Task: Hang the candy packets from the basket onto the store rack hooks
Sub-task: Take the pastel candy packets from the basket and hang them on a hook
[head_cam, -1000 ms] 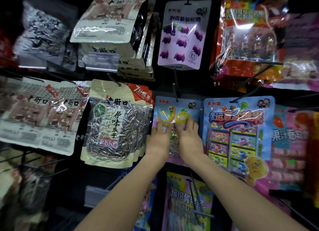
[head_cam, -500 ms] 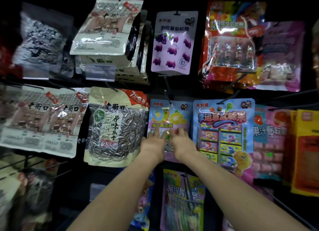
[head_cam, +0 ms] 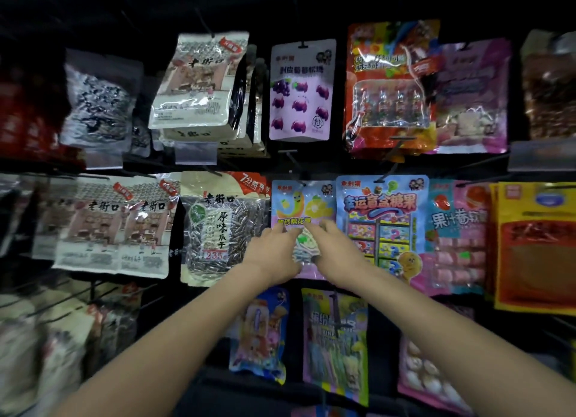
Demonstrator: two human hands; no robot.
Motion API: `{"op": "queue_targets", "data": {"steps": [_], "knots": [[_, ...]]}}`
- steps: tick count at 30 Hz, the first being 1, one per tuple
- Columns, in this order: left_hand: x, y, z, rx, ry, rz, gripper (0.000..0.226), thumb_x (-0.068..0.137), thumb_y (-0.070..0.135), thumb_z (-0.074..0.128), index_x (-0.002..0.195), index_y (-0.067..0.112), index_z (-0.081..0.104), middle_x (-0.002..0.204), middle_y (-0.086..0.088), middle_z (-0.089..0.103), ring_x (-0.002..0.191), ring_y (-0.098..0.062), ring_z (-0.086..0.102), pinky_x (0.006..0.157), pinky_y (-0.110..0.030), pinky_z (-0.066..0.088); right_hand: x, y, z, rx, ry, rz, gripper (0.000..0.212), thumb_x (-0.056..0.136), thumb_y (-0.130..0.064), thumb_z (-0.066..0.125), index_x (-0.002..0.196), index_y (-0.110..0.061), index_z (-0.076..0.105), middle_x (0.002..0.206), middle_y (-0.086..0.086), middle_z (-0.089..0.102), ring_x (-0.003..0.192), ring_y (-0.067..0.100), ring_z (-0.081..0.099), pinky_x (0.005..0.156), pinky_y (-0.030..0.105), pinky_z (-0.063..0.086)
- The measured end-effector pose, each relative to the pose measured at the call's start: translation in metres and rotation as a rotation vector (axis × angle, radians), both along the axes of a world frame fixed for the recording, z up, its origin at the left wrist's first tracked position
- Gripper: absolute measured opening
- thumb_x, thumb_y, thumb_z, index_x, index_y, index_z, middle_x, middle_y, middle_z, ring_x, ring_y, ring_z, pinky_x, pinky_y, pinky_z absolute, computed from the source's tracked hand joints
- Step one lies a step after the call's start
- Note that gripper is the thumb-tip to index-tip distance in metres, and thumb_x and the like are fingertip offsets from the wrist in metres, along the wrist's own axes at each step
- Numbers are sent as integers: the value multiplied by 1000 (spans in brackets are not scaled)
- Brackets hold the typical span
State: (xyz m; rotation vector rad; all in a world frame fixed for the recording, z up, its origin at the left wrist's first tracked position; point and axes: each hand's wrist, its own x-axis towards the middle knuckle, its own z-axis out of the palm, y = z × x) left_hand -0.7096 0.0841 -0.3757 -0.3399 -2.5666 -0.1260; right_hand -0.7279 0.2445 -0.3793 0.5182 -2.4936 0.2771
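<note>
A blue and pink candy packet (head_cam: 301,203) with a banana and lemon picture hangs on a black rack hook (head_cam: 296,167) in the middle row. My left hand (head_cam: 274,254) lies flat on its lower left part with the fingers straight. My right hand (head_cam: 335,248) lies on its lower right part, fingers stretched toward the left hand. Both hands press the packet against the rack. The basket is out of view.
A sunflower seed bag (head_cam: 218,226) hangs to the left and a blue candy box packet (head_cam: 381,220) to the right. A purple grape gummy packet (head_cam: 300,89) hangs above. More packets (head_cam: 335,345) hang below on hooks that jut outward.
Both hands have slid down the packet from its middle to its lower part. The view has pulled back and shifted, and more of the rack shows on the right.
</note>
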Motion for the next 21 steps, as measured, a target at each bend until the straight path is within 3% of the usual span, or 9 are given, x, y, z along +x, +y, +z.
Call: {"op": "queue_targets", "data": {"steps": [3, 8, 12, 15, 21], "knots": [[39, -2, -11, -5, 100, -37, 71, 92, 49, 61, 156, 27, 38, 138, -7, 50, 126, -31, 53, 99, -49, 52, 51, 15, -15, -53, 59, 67, 75, 97, -24, 66, 160, -30, 25, 159, 6, 29, 140, 31, 43, 99, 47, 52], [95, 0, -53, -4, 120, -95, 87, 93, 62, 58, 164, 30, 19, 162, -4, 33, 148, -27, 36, 114, -48, 42, 127, 47, -54, -41, 21, 60, 77, 100, -37, 62, 162, -36, 18, 168, 3, 12, 148, 29, 35, 117, 41, 37], [135, 10, -110, -8, 133, -190, 85, 92, 69, 50, 163, 33, 22, 164, -4, 33, 149, -28, 36, 117, -47, 40, 178, 64, -95, -46, -35, 89, 81, 97, -57, 59, 162, -41, 14, 171, -8, 2, 159, 18, 7, 126, 42, 27], [163, 19, -157, 2, 113, -269, 83, 90, 69, 45, 162, 31, 29, 162, -7, 37, 147, -29, 41, 113, -50, 45, 212, 77, -135, -27, -90, 126, 82, 95, -66, 52, 161, -46, 7, 170, -16, -4, 159, 11, -3, 125, 37, 21], [209, 30, -266, -17, -10, -370, 77, 93, 59, 57, 159, 25, 38, 156, -5, 44, 143, -25, 44, 110, -42, 45, 261, 112, -238, -9, -224, 147, 82, 93, -67, 49, 162, -43, 12, 170, -12, 5, 158, 12, 7, 126, 36, 23]]}}
